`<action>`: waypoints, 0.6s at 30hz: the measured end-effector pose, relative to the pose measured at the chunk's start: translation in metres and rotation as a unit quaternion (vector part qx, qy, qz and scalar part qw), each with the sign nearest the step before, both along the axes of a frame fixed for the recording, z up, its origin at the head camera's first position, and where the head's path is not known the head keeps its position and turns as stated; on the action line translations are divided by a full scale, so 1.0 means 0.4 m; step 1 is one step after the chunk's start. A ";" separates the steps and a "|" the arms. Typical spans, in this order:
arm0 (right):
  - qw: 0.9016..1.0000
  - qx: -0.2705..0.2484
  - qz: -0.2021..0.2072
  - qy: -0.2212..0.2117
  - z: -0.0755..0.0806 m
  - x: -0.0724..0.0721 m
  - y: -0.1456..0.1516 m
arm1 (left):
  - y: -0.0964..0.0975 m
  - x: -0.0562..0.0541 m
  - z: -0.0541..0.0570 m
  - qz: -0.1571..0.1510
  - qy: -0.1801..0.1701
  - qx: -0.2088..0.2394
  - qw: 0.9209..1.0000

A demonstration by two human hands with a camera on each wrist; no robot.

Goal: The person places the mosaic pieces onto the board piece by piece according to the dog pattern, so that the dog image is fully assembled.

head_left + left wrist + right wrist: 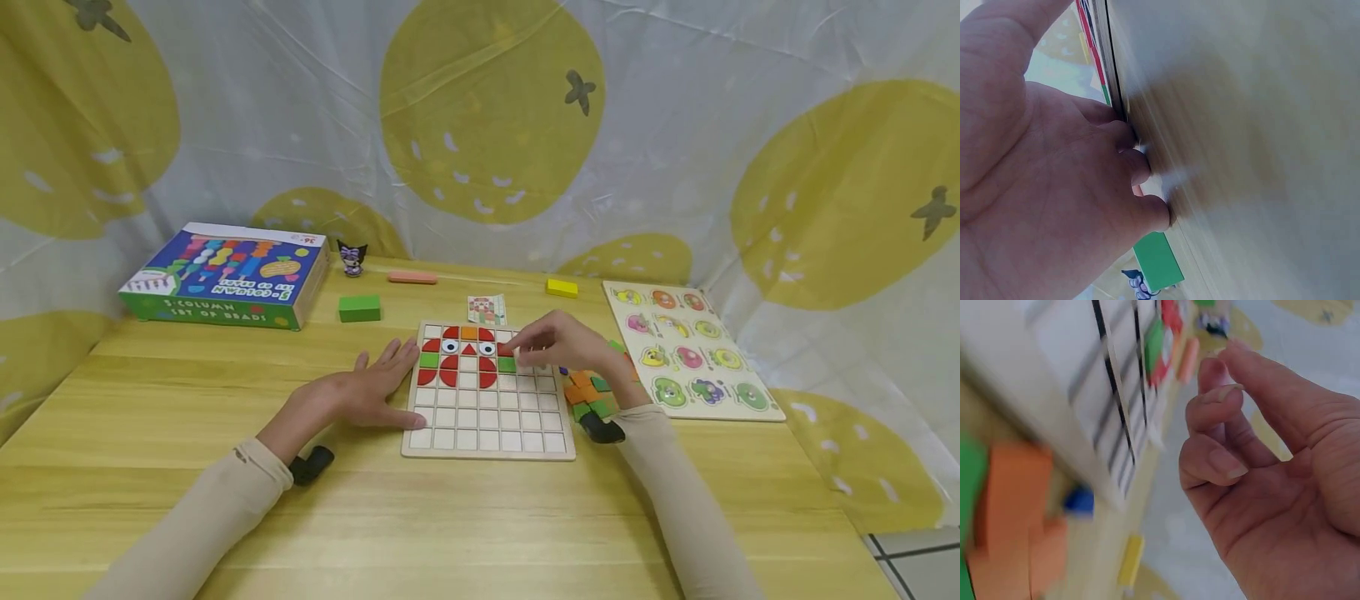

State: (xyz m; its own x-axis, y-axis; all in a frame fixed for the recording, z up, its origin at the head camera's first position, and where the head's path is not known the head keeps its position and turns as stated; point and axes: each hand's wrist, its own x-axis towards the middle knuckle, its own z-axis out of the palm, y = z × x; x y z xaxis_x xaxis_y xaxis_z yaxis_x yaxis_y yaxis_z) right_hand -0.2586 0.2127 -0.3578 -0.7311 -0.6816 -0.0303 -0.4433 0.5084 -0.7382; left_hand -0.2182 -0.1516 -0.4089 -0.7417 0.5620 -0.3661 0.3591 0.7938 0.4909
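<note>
A wooden grid board lies in front of me, its upper rows partly filled with red, green and orange pieces and two eye pieces. My left hand rests spread at its left side, fingertips at the edge and thumb on the lower left corner. In the left wrist view, that palm shows fingers down by the board's side. My right hand pinches at a red piece above a green square. The right wrist view shows thumb and index tips together on this hand, other fingers curled; the piece is hidden there.
Loose orange and green pieces lie right of the board, beside a fruit puzzle board. Behind stand a small picture card, a green block, a pink stick, a yellow block, a figurine and a bead-set box.
</note>
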 end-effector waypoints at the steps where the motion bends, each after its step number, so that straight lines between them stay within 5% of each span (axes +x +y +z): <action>1: 1.000 0.002 -0.017 0.003 0.005 -0.003 0.024 | 0.000 0.000 0.000 0.000 0.001 0.000 1.000; 11: 0.978 0.088 -0.187 0.033 0.001 0.002 0.292 | 0.003 0.015 0.023 -0.003 -0.006 0.013 1.000; 18: 0.968 0.105 -0.226 0.020 -0.022 0.007 0.373 | 0.004 0.020 0.025 0.002 -0.005 0.018 1.000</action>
